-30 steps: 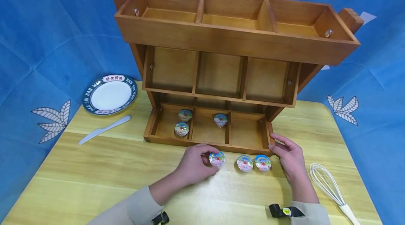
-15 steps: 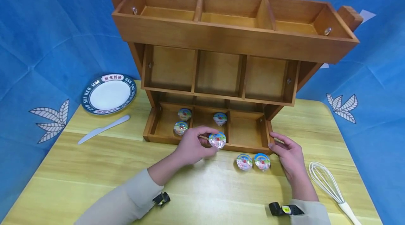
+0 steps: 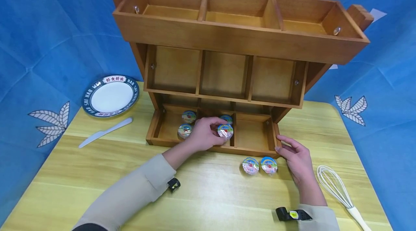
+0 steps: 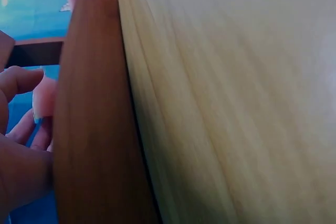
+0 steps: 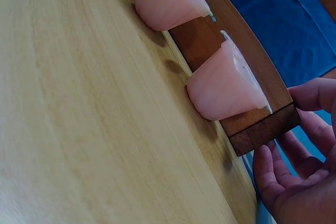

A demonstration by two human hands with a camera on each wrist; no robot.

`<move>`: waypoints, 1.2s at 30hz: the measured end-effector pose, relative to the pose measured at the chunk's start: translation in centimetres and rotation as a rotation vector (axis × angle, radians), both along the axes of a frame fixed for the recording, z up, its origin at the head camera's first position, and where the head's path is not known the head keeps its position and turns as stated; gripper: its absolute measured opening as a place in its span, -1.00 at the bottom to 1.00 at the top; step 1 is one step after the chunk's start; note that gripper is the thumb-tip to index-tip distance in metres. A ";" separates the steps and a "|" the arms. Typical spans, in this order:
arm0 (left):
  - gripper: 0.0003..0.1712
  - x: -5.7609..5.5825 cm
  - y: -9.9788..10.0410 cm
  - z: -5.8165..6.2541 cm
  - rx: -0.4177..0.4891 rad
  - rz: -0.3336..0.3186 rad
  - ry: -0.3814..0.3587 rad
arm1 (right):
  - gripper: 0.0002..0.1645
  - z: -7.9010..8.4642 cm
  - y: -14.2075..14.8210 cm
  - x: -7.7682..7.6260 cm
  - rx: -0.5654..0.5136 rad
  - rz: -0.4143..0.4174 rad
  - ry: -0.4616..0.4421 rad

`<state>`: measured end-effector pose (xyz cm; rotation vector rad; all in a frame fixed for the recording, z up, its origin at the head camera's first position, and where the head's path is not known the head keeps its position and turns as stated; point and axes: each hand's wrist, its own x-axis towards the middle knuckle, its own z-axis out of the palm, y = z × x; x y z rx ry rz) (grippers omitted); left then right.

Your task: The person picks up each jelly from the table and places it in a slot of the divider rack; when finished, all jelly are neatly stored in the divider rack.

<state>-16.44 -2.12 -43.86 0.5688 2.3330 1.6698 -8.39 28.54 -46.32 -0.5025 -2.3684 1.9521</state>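
My left hand (image 3: 204, 133) pinches a small jelly cup (image 3: 225, 131) with a printed foil lid over the middle compartment of the bottom tray (image 3: 253, 133). Its pink side shows between the fingers in the left wrist view, as the jelly cup (image 4: 44, 96). Behind it, another jelly cup (image 3: 227, 118) is partly hidden. Two more, a rear jelly cup (image 3: 189, 116) and a front jelly cup (image 3: 185, 130), sit in the left compartment. My right hand (image 3: 297, 157) touches the tray's right front corner with thumb and fingers. Nearby stand two pink cups, a left cup (image 5: 170, 1) and a right cup (image 5: 226, 85).
The tray belongs to a three-tier wooden shelf (image 3: 240, 45), whose upper tier overhangs the others. A patterned plate (image 3: 126, 106) and a white knife (image 3: 105, 132) lie at left. A whisk (image 3: 338, 189) is at far right. Blue cloth (image 3: 58, 61) hangs behind.
My left hand has lifted the jelly cup off the table, carried it over the tray's front edge and into the middle compartment's space. My right hand has stayed at the corner.
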 end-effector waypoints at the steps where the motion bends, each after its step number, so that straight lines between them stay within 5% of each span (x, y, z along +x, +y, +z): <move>1: -0.46 -0.2 0.1 -0.1 -0.021 -0.004 0.002 | -0.49 0.0 0.0 0.0 -0.002 0.001 -0.002; 18: -0.46 -1.4 0.5 -1.3 -0.155 -0.065 -0.029 | -0.48 0.3 -0.1 0.1 -0.027 -0.004 -0.025; 36: -0.47 -1.7 1.1 -1.2 -0.215 -0.041 -0.100 | -0.48 0.2 -0.1 0.1 -0.014 -0.013 -0.018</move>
